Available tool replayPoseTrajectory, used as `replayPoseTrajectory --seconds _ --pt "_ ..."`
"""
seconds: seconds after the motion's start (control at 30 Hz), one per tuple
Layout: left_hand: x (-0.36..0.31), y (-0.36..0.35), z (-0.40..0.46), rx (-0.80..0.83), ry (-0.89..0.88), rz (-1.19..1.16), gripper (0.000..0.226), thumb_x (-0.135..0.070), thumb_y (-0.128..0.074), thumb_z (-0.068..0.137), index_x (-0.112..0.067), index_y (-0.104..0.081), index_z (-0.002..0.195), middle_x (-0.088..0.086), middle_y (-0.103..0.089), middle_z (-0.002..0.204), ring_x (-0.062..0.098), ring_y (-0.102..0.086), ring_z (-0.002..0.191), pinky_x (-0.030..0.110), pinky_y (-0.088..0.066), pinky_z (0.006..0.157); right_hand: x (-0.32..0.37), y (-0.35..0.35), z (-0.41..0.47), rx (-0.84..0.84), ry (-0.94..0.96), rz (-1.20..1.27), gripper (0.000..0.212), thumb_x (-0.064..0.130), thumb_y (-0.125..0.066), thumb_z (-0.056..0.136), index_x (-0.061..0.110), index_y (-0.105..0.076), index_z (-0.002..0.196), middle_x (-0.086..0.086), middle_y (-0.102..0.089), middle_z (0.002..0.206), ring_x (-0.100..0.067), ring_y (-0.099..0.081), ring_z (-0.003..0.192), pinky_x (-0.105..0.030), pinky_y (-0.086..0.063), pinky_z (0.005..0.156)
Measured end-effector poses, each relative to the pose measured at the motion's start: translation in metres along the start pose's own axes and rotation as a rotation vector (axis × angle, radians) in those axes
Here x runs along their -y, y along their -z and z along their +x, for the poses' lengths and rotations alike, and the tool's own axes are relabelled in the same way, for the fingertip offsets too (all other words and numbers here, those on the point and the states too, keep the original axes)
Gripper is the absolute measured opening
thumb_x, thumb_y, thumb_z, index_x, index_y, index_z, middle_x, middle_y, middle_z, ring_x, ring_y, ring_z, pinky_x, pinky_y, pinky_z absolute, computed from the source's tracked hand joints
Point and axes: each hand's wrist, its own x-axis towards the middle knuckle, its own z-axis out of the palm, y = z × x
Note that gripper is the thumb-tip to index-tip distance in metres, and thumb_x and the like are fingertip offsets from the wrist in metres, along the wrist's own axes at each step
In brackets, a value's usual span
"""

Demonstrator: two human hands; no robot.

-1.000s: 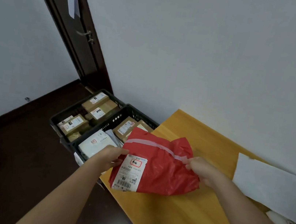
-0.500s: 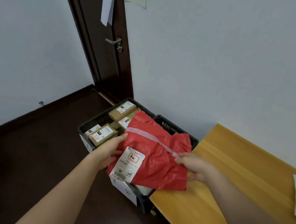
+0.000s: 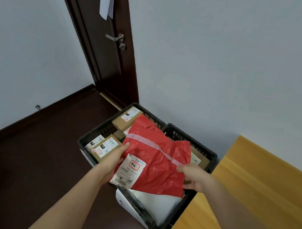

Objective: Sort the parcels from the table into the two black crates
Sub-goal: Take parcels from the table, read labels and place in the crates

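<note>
Head view, nearest: left hand (image 3: 114,159) and right hand (image 3: 194,177) pinching opposite edges of a crinkled red plastic mailer (image 3: 159,160), glossy, crossed by a pale tape strip, white barcode label at its near corner, held over the right-hand crate (image 3: 205,152). Beneath, a smooth white poly bag (image 3: 154,203); beyond, taped brown cardboard boxes (image 3: 127,117) inside the left black lattice-walled crate (image 3: 92,135), beside a yellow wooden table (image 3: 252,188).

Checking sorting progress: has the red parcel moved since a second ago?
Yes. The red parcel went left off the table, now over the crates.
</note>
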Motion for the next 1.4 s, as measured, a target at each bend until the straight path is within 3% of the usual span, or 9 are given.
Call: replayPoseTrajectory --seconds 0.17,0.27,0.43,0.67,0.83,0.97,1.07,1.2,1.4 --pt "-0.019 0.018 0.054 -0.046 0.067 0.028 0.070 -0.067 -0.063 0.074 -0.031 -0.055 0.134 0.001 -0.050 0.143 0.027 -0.044 0.133 0.053 -0.033 0.112 0.009 -0.019 0.036 0.027 -0.068 0.167 0.028 0.006 -0.053 0.097 0.009 -0.053 0.124 -0.014 -0.067 0.114 -0.021 -0.066 0.090 -0.028 -0.056 0.054" --pt "-0.024 0.006 0.081 -0.028 0.115 0.085 0.054 -0.056 -0.058 0.088 -0.025 -0.056 0.133 0.000 -0.054 0.137 0.024 -0.048 0.129 0.046 -0.041 0.104 -0.001 -0.019 0.056 -0.011 -0.102 0.193 0.025 0.004 -0.054 0.095 0.005 -0.057 0.120 -0.014 -0.068 0.107 -0.023 -0.067 0.087 -0.035 -0.060 0.069" --pt "-0.008 -0.023 0.111 0.051 0.211 0.288 0.014 -0.032 -0.048 0.101 -0.027 -0.055 0.090 -0.010 -0.069 0.068 0.005 -0.064 0.061 0.028 -0.043 0.063 -0.030 -0.023 0.069 -0.059 -0.167 0.118 0.007 0.008 -0.053 0.094 0.011 -0.059 0.096 -0.008 -0.066 0.092 -0.020 -0.064 0.079 -0.027 -0.052 0.065" --pt "0.040 -0.023 0.168 0.067 0.334 0.465 0.043 -0.023 -0.067 0.088 -0.013 -0.050 0.127 0.011 -0.070 0.100 0.027 -0.069 0.089 0.044 -0.056 0.085 -0.077 -0.047 0.091 0.010 -0.212 0.089 0.038 0.014 -0.052 0.096 0.019 -0.050 0.133 -0.006 -0.066 0.108 -0.022 -0.067 0.097 -0.026 -0.057 0.072" --pt "0.069 -0.012 0.193 0.143 0.268 0.823 0.063 -0.014 -0.067 0.088 -0.009 -0.039 0.144 0.014 -0.048 0.134 0.027 -0.061 0.105 0.033 -0.053 0.089 -0.102 -0.067 0.111 -0.051 -0.220 -0.166 0.043 0.022 -0.052 0.095 0.016 -0.047 0.138 -0.009 -0.059 0.126 -0.019 -0.061 0.103 -0.026 -0.055 0.084" --pt "0.088 -0.007 0.208 0.286 -0.166 1.411 0.103 -0.026 -0.073 0.083 -0.033 0.002 0.154 0.010 0.002 0.156 0.037 -0.027 0.139 0.044 -0.038 0.109 -0.105 -0.083 0.120 -0.371 -0.142 -0.473 0.071 0.028 -0.059 0.091 0.022 -0.021 0.151 -0.012 -0.025 0.143 -0.033 -0.033 0.130 -0.042 -0.044 0.103" --pt "0.107 -0.011 0.226 0.486 -0.376 1.692 0.129 -0.038 -0.081 0.075 -0.047 0.027 0.144 0.005 0.027 0.159 0.037 -0.004 0.147 0.050 -0.026 0.115 -0.100 -0.095 0.136 -0.335 -0.050 -0.578 0.107 0.036 -0.074 0.083 0.042 0.005 0.154 -0.008 0.008 0.158 -0.039 -0.002 0.144 -0.056 -0.036 0.110" --pt "0.133 -0.014 0.251 0.616 -0.451 1.902 0.147 -0.044 -0.088 0.063 -0.051 0.043 0.129 0.004 0.045 0.150 0.046 0.018 0.145 0.054 -0.011 0.119 -0.117 -0.113 0.172 -0.136 -0.104 -0.694 0.142 0.038 -0.089 0.065 0.056 0.030 0.140 0.003 0.048 0.149 -0.043 0.032 0.141 -0.074 -0.015 0.109" --pt "0.155 -0.016 0.293 0.601 -0.401 1.955 0.151 -0.044 -0.089 0.059 -0.048 0.042 0.133 0.007 0.048 0.147 0.041 0.026 0.143 0.051 -0.005 0.120 -0.136 -0.129 0.209 -0.179 -0.139 -0.706 0.151 0.034 -0.093 0.060 0.061 0.041 0.125 0.004 0.056 0.141 -0.045 0.033 0.140 -0.076 -0.016 0.107"
